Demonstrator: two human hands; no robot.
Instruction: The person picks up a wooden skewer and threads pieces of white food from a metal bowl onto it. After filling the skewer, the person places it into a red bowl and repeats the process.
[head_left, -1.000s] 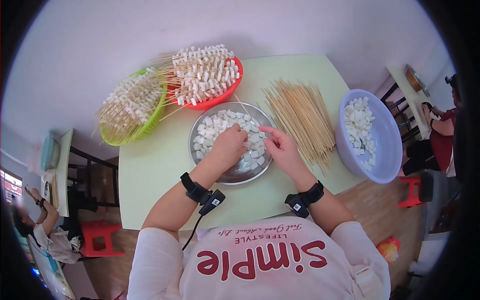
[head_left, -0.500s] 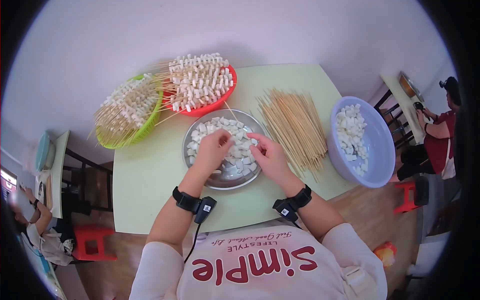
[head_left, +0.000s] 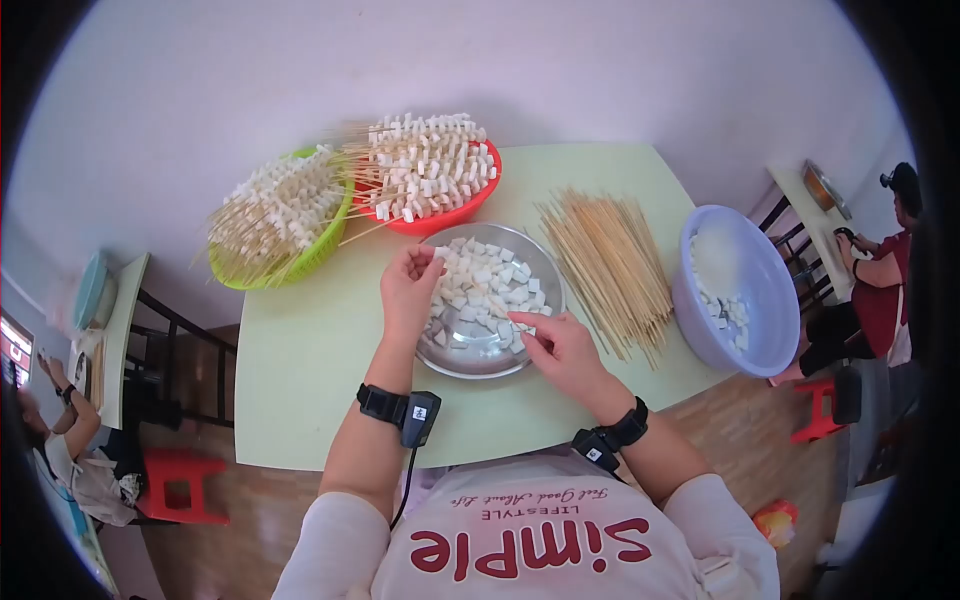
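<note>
A round metal bowl [head_left: 468, 362] holds many small white chunks [head_left: 490, 275]. Over the bowl's left rim is my left hand [head_left: 408, 290], its thumb and fingertips pinched at a small white piece. My right hand [head_left: 568, 355] is at the bowl's lower right, index finger and thumb close together above the chunks; what lies between them is too small to tell. Right of the bowl lies a pile of bare wooden sticks [head_left: 610, 275]. Behind it, a red basket [head_left: 440, 220] and a green basket [head_left: 325, 250] hold sticks threaded with white pieces.
A light purple basin [head_left: 765, 305] with more white chunks stands at the table's [head_left: 330, 400] right end. A person [head_left: 885, 270] in dark red is at another table at far right. Another person [head_left: 75, 440] is at far left, near a red stool [head_left: 185, 485].
The view has shifted, so the table's things appear farther right. My left hand has moved away from the chunks to the bowl's left rim, and my hands are farther apart. My right hand sits lower over the bowl.
</note>
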